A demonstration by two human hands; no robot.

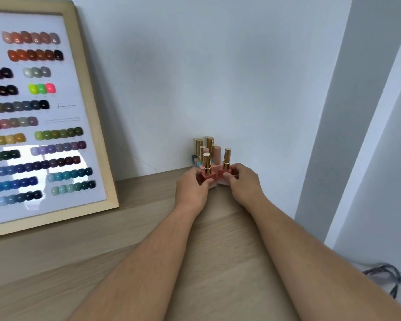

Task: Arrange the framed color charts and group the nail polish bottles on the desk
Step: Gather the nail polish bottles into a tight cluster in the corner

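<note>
Step in hand, as I judged it: grouping the bottles, not the charts. The wall (218,77) filled the upper frame, and the desk (102,262) ran from the bottom edge up to meet it a little below mid-frame. One framed color chart (33,117) stood at upper left, lower edge on the desk, top leaning back on the wall. It ran off the left edge, so I could not tell if a second chart was beside it. A grey wall return (347,112) came down the right side, and the desk's right edge fell away beneath it at lower right. My forearms reached up from the bottom edge to centre frame. My left hand (191,186) curled round a coral bottle (206,176), thumb on its near face. My right hand (243,181) pinched a red bottle (225,171) just beside it. Both bottles were upright, apparently on the desk, at the front of the nail polish cluster (210,154). The cluster sat packed against the wall, gold caps up, with pink and blue bottles behind. Next move, I reckoned: ease the two front bottles in to touch the rest, then let go without tipping the tall caps. For room, there was open desk between chart and cluster and down the middle toward me, none behind the cluster, and less to its right. A dark cable (384,274) lay off the desk at far lower right.
</note>
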